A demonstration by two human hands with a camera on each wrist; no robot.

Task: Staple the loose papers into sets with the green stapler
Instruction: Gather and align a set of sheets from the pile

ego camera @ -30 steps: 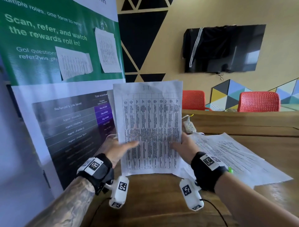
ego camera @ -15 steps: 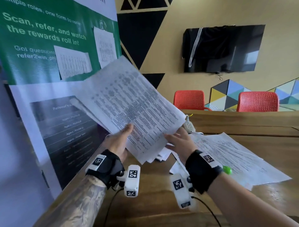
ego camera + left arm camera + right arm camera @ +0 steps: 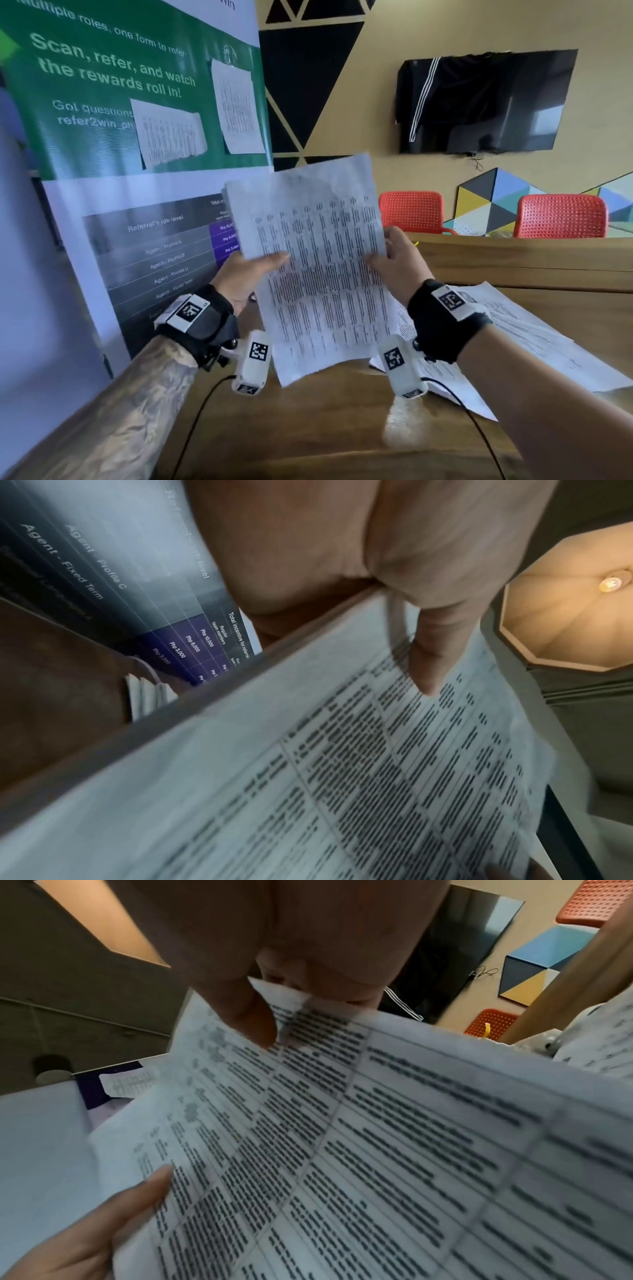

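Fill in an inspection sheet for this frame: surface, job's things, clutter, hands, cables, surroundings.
Surface: wooden table, bare near the front edge.
Job's things: held paper set raised upright over the table; loose papers spread on the table to the right; green stapler not seen.
Clutter: nothing seen.
Hands: left hand and right hand each pinch a side edge of the held paper set.
Cables: black cable trails from each wrist camera.
Surroundings: green banner with sheets stuck on; wall TV; red chairs.

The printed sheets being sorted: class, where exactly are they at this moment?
In the head view the printed sheets are held upright above the wooden table, left hand pinching their left edge and right hand their right edge, in front of the banner.
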